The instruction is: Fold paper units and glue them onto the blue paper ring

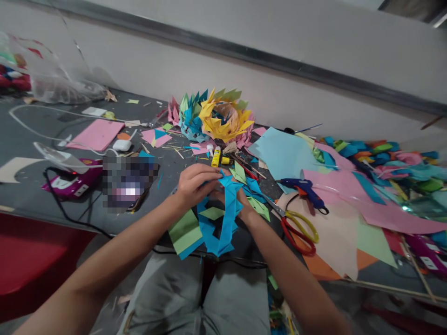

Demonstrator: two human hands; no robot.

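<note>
Blue paper folded into a long strip [226, 218] is pinched at its far end by the left hand [195, 185], fingers closed over the top, and runs lengthwise from there toward the near edge of the worktop [28, 195], while the right hand [245, 208], equally close and half hidden behind it, holds its right side.

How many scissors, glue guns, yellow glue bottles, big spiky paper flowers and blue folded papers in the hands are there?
Scissors: 1
Glue gun: 1
Yellow glue bottle: 1
Big spiky paper flower: 1
Held blue folded paper: 1
Total: 5
</note>
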